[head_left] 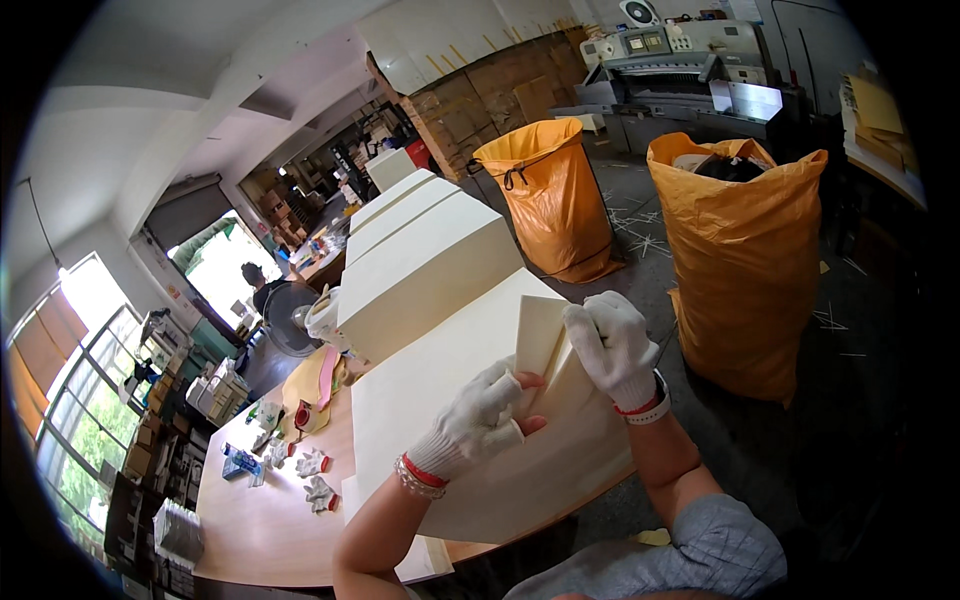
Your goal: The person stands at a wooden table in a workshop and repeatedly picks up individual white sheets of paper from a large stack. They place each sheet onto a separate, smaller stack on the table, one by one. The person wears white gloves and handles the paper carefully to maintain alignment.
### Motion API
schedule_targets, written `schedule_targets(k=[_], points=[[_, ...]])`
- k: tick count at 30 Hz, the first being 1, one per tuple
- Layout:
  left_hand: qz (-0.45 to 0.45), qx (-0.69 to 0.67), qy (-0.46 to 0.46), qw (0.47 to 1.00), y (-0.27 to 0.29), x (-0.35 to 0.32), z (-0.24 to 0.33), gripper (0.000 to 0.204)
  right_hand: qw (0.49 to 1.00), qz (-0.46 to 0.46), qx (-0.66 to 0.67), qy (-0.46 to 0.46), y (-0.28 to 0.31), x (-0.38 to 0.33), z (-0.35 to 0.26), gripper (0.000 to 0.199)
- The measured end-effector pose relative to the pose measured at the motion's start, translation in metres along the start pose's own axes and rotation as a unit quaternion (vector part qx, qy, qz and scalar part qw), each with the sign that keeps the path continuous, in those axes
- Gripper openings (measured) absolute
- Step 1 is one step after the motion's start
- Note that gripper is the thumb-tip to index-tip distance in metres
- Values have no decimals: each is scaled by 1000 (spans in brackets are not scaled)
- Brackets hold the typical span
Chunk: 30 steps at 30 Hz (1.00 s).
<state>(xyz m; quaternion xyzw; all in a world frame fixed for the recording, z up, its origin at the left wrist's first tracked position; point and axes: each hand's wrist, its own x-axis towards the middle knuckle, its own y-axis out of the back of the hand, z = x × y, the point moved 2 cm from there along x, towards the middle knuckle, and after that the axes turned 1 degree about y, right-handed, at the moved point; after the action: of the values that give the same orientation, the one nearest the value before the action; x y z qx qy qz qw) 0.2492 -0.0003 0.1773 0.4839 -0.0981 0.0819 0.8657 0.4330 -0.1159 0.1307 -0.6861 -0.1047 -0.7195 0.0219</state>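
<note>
A folded cream paper sheet (537, 338) stands raised and tilted between my hands, above a wide stack of cream paper (400, 415). My left hand (478, 418), in a white knit glove with bare fingertips, grips the sheet's lower left edge. The fingers of my right hand (612, 345), also gloved, are closed on its upper right edge. Whether the raised piece is one sheet or several layers, I cannot tell. Just beyond rise taller blocks of stacked cream paper (430, 270).
Two orange sacks stand on the dark floor, one farther off (560, 210) and a filled one (735, 290) at right. On the wooden table (260, 545) lie loose gloves (313, 463), a bottle (243, 460) and a tape roll (303, 414). Beyond are a fan (290, 320), a person (262, 285) and a large machine (680, 75).
</note>
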Motion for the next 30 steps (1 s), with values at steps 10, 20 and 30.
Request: schedule_targets(k=[10,20,30], points=[[52,-5,-33,998,-1,-3,-2,42,999,-1,36,0,0,5,-1,38],[18,-8,49,999,-1,-5,-3,44,1000,4,15,-24,-3,-2,1,34],[-46,-17,44,998,2,0,-2,51,997,-30,29,-65,2,5,-3,24]])
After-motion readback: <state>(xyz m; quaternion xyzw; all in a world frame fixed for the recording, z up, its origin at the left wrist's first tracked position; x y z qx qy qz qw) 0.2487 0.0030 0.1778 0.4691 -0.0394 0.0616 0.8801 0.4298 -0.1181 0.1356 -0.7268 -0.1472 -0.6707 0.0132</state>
